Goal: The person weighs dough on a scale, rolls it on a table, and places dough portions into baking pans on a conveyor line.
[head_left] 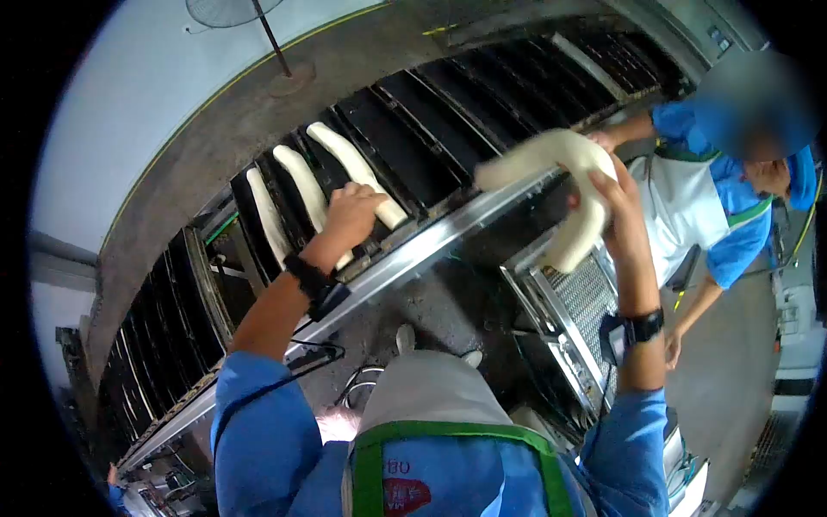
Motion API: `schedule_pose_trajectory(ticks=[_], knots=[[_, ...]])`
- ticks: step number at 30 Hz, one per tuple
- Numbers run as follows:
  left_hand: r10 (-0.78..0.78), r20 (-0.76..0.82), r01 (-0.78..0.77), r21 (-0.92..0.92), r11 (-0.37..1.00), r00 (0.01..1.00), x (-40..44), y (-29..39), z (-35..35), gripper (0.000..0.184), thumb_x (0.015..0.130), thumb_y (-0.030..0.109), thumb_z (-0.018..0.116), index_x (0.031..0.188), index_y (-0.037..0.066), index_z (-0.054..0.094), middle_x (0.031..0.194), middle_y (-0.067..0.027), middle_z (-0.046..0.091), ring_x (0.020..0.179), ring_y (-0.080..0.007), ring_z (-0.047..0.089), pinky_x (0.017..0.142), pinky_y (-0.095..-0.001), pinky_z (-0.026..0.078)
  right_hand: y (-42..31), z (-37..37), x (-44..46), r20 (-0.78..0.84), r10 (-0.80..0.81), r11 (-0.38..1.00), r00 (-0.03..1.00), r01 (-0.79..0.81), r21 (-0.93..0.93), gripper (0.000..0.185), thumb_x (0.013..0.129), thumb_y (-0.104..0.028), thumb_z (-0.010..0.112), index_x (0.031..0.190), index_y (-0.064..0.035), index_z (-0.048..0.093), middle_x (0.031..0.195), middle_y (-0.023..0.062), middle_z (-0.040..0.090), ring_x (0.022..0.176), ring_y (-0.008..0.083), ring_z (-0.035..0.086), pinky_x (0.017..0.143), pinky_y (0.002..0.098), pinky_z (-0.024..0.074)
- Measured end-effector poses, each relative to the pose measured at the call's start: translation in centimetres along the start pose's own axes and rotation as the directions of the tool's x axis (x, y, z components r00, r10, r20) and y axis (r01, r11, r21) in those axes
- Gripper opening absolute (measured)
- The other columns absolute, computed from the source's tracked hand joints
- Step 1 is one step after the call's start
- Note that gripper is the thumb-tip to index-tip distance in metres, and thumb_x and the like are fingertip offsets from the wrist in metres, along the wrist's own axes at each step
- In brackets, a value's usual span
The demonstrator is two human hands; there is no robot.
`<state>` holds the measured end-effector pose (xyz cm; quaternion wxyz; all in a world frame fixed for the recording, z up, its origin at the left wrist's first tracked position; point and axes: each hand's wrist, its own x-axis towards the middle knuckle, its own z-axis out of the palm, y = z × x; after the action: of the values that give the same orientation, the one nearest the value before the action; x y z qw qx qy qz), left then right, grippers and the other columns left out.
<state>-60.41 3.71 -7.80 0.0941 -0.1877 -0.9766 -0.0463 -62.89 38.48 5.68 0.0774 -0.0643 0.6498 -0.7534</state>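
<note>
Three long pale dough rolls lie in black trays on the conveyor. My left hand (351, 217) rests over the lower part of the right-hand roll (349, 159), its fingers bent on it. The middle roll (301, 183) runs down beneath my left wrist, and the left roll (267, 215) lies beside it. Off the conveyor's near side, my right hand (613, 202) grips a thick dough piece (579, 181) that bends over in a hook shape. Its far end is blurred above the metal rail (431, 241).
A co-worker (689, 194) in blue with a white apron stands at the right, one hand near the bent dough. A metal frame with a mesh top (586, 302) stands below my right hand. A fan (228, 7) stands beyond the conveyor.
</note>
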Motion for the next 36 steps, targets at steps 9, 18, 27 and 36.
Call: schedule_pose_trajectory(ticks=[9,18,27,36], knots=[[-0.051,0.404,0.105,-0.113,0.988,0.913,-1.3,0.4,1.6,0.018,0.067,0.006,0.049,0.077,0.016,0.061,0.088,-0.0034,0.047,0.091,-0.0226,0.041,0.075,-0.0340,0.032,13.0,11.6,15.0,0.550,0.301,0.943,0.779,-0.329,-0.051,0.051,0.075,-0.031,0.056,0.109,0.0024,0.038,0.096,0.0106,0.048,0.083,0.0173,0.054,0.073,0.0261,0.0436],[-0.277,0.195,0.315,-0.204,0.927,0.941,-3.1,-0.8,-1.3,0.013,0.069,0.006,0.048,0.080,0.008,0.056,0.082,-0.0080,0.053,0.081,-0.0273,0.048,0.068,-0.0361,0.038,16.0,6.2,4.0,0.431,-0.142,0.818,0.891,0.351,-0.455,0.027,0.077,-0.012,0.053,0.101,-0.0014,0.047,0.097,0.0087,0.048,0.083,0.0146,0.051,0.067,0.0236,0.0417],[0.092,0.134,-0.076,-0.115,0.990,0.987,-0.3,-0.6,5.1,0.032,0.060,-0.002,0.055,0.090,0.006,0.054,0.088,-0.0131,0.048,0.085,-0.0319,0.044,0.076,-0.0400,0.035,20.5,-19.2,-15.7,-0.434,0.305,0.546,0.848,-0.529,-0.650,0.031,0.070,-0.015,0.059,0.098,-0.0048,0.050,0.093,0.0144,0.054,0.083,0.0294,0.053,0.072,0.0349,0.0429],[0.082,0.357,0.014,-0.261,0.965,0.931,-1.7,-3.4,6.1,0.034,0.067,-0.010,0.042,0.094,0.007,0.053,0.099,-0.0132,0.048,0.090,-0.0320,0.046,0.075,-0.0375,0.038,19.4,-33.8,-35.6,-0.868,-0.090,0.045,0.487,-0.869,-0.492,0.030,0.065,-0.009,0.055,0.093,-0.0042,0.043,0.091,0.0165,0.046,0.088,0.0319,0.045,0.071,0.0412,0.0394]])
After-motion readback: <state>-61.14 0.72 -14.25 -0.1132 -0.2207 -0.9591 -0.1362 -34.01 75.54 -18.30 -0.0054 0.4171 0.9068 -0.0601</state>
